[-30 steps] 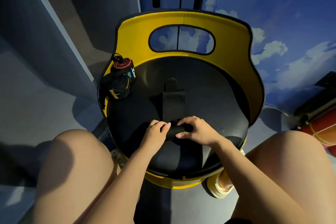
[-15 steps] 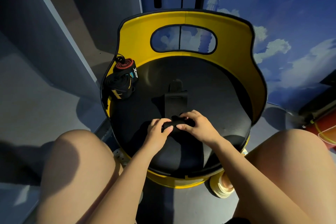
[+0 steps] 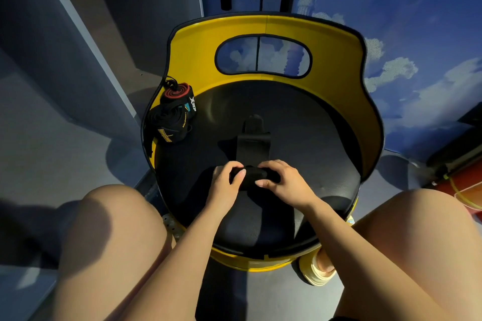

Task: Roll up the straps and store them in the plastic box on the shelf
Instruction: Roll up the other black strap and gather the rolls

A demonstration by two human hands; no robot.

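Since the frame a second ago the roll has advanced up the black seat [image 3: 300, 143], and less flat strap lies ahead of it. Left hand [image 3: 226, 185] and right hand [image 3: 284, 185] are both curled onto the rolled end of the black strap [image 3: 254, 177], fingers [image 3: 271, 165] draped over its top, thumbs pressing the near side; the fingers are closed on the roll, not spread. The unrolled tail [image 3: 252, 144] lies flat on the seat, running away from the roll toward the yellow backrest [image 3: 336, 65]. Judged soft, light, springy webbing, likely to loosen if released; best held across the roll's full width with even pressure from both ends. Two finished rolls, a red-and-black rolled strap [image 3: 175, 90] and a black bundle with yellow lettering [image 3: 170, 125], sit touching at the seat's left edge. No plastic box or shelf is in view.
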